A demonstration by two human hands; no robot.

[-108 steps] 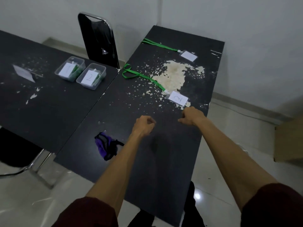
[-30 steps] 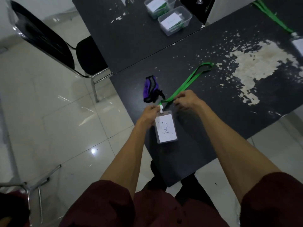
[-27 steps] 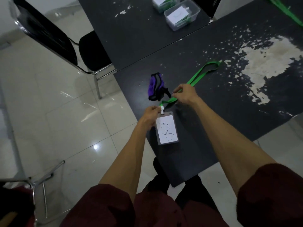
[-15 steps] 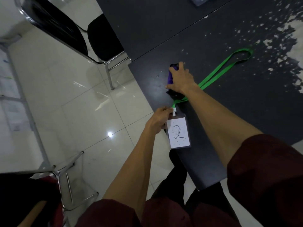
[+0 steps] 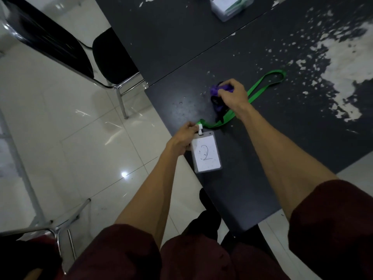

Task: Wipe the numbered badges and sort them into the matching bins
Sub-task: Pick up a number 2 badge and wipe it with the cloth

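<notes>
- The badge (image 5: pixel 205 153) marked 2 lies face up at the table (image 5: pixel 272 158) edge, much where it lay half a second ago. Dark specks still show on its face, so it looks unwiped.
- The left hand (image 5: pixel 184 136) keeps its pinch at the badge's top corner by the white clip. The badge sits just right of that hand and extends back toward the person, touching its fingers.
- The change is in the right hand (image 5: pixel 232 93). A second ago it was at the lanyard (image 5: pixel 264 81), and half a second ago it lay over the cloth (image 5: pixel 215 90). Now its fingers are curled round the purple cloth, which bunches up under them.
- For the task, this likely means the grasp on the wiper is made or nearly made. The next step would be to bring it to the badge face while the left hand steadies the badge.
- From the right hand, the badge is nearer the person and a little to the left, close but apart. The lanyard runs from the clip under that wrist and on beyond the hand to its loop.
- A bin (image 5: pixel 230 9) stands well beyond both hands on the next table. Its label cannot be read here.
- A chair (image 5: pixel 60 43) stands far out to the left of the left hand.
</notes>
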